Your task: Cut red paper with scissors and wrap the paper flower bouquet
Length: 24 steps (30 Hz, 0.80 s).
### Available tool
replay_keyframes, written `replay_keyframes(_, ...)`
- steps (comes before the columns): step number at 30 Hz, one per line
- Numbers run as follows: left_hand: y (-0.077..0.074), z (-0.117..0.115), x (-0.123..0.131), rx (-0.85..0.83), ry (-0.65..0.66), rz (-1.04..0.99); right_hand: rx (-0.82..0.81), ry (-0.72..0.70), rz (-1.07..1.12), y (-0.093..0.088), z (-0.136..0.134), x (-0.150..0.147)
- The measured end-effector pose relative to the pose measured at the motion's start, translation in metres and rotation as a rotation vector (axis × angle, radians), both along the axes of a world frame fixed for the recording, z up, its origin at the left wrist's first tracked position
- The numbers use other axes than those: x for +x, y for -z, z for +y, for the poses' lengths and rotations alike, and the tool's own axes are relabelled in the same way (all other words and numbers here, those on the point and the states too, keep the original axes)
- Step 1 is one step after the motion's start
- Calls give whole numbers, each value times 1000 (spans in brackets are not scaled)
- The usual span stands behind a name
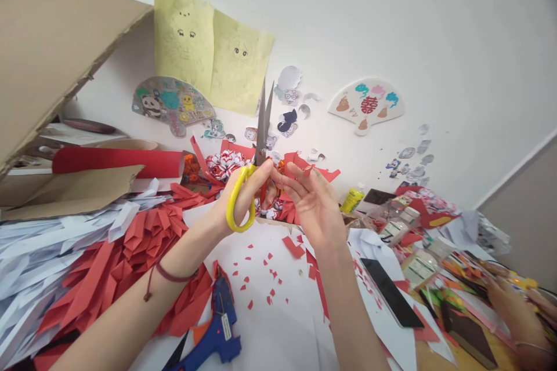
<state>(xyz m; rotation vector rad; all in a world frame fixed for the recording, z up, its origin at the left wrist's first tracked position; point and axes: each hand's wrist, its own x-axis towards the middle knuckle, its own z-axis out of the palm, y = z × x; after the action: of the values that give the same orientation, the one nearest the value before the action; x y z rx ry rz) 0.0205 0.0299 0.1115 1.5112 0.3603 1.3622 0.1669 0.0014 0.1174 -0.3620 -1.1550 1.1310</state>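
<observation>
My left hand [246, 185], with a dark red cord bracelet at the wrist, is closed on a pair of scissors [240, 200] with yellow handles. Their blades point up and stand slightly apart. Beside it, my right hand [319, 208] has its palm toward me and its fingers loosely spread. Its fingertips meet or nearly meet those of my left hand; whether a small scrap is between them, I cannot tell. Beneath the hands, red paper clippings [270, 287] are scattered over a white paper sheet [278, 336]. Behind them are red and white paper flowers [228, 162].
Folded red paper strips [148, 237] and white strips [39, 266] pile up at left, under a cardboard sheet [65, 40]. A blue glue gun [221, 324] lies in front. At right are a black phone [390, 293], a yellow bottle [352, 198] and another person's hand [513, 307].
</observation>
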Motion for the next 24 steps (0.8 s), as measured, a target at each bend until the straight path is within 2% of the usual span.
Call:
replay_keyframes(2, -3, -4, 0, 52, -100, 33, 29, 40, -22, 1, 1, 0)
replay_keyframes(5, -8, -10, 0, 91, -217, 48, 83, 196, -58, 3, 2, -2)
replay_keyframes(8, -9, -16, 1, 88, -254, 42, 136, 351, -95, 5, 2, -6)
replay_keyframes(10, -10, -19, 2, 83, -264, 44, 183, 405, -120, 5, 0, -9)
replay_keyframes(16, -13, -23, 1, 101, -363, 41, 243, 484, -213, 1, -7, -8)
replay_keyframes(20, -13, -20, -2, 83, -342, 58, 190, 537, -300, -5, -9, 3)
replay_keyframes(24, -14, -19, -2, 60, -295, 118, 185, 523, -423, -9, -10, 10)
